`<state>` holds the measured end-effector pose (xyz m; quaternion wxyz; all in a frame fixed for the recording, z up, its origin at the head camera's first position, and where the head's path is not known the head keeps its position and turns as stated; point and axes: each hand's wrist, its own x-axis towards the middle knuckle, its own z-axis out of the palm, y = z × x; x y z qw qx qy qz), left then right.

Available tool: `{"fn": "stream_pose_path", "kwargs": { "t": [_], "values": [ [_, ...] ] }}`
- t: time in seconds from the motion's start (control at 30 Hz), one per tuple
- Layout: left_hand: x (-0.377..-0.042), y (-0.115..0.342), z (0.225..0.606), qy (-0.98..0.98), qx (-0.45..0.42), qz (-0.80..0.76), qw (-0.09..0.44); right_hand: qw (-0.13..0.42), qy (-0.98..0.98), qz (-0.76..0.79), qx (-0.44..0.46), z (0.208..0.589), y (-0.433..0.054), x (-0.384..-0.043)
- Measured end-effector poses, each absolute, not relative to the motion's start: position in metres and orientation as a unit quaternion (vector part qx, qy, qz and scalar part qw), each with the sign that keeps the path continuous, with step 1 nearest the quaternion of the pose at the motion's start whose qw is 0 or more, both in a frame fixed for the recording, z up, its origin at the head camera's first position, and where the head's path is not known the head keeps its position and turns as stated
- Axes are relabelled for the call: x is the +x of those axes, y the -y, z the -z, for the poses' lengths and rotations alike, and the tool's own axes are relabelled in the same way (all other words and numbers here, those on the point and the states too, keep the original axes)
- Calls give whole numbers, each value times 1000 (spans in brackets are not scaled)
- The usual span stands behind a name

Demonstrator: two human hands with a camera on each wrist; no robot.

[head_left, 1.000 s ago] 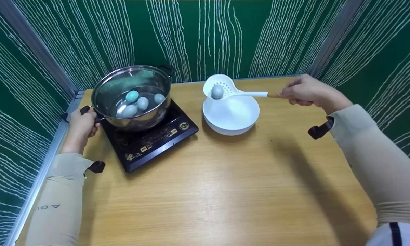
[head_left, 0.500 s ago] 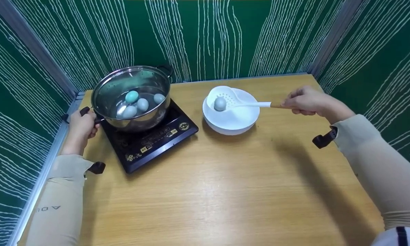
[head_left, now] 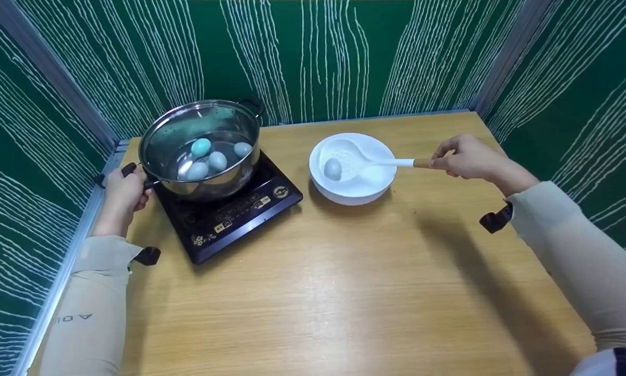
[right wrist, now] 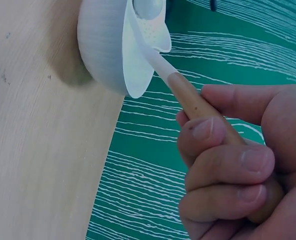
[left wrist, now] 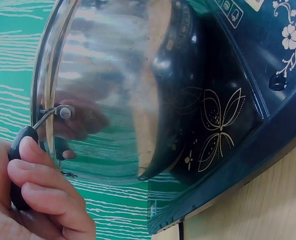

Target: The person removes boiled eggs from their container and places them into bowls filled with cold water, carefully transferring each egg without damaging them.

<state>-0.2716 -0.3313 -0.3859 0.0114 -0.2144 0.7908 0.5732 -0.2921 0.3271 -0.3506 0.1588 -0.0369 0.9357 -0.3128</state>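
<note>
My left hand (head_left: 125,192) grips the black side handle (left wrist: 21,150) of a steel pot (head_left: 208,189), its fingers curled round it. Several pale blue-green eggs (head_left: 201,147) lie in water inside the pot. On the right, my right hand (head_left: 467,156) holds the wooden handle (right wrist: 192,97) of a white slotted ladle (head_left: 350,156). The ladle's head is down inside a white bowl (head_left: 344,197), tilted toward the left. One pale egg (head_left: 333,169) sits at the left side of the ladle head; whether it touches the bowl I cannot tell.
Under the pot is a black induction cooker (head_left: 245,219) with gold markings, set at an angle. A wooden table (head_left: 318,292) carries everything. Green walls with white wavy lines (head_left: 339,57) close in the back and both sides. Grey metal posts stand in the corners.
The right hand has lowered the ladle with its egg from above the bowl down into it, and the ladle head has tipped. The left hand and the pot have stayed in place.
</note>
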Motion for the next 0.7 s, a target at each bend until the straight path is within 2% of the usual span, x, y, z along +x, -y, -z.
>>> {"fn": "stream_pose_path", "kwargs": {
  "t": [0.17, 0.7],
  "values": [
    [-271, 332, 386, -801, -215, -558, 28, 137, -946, 290, -51, 353, -324, -289],
    [-272, 332, 388, -793, -214, -570, 12, 89, -957, 276, -28, 336, -330, -284]
  ]
}}
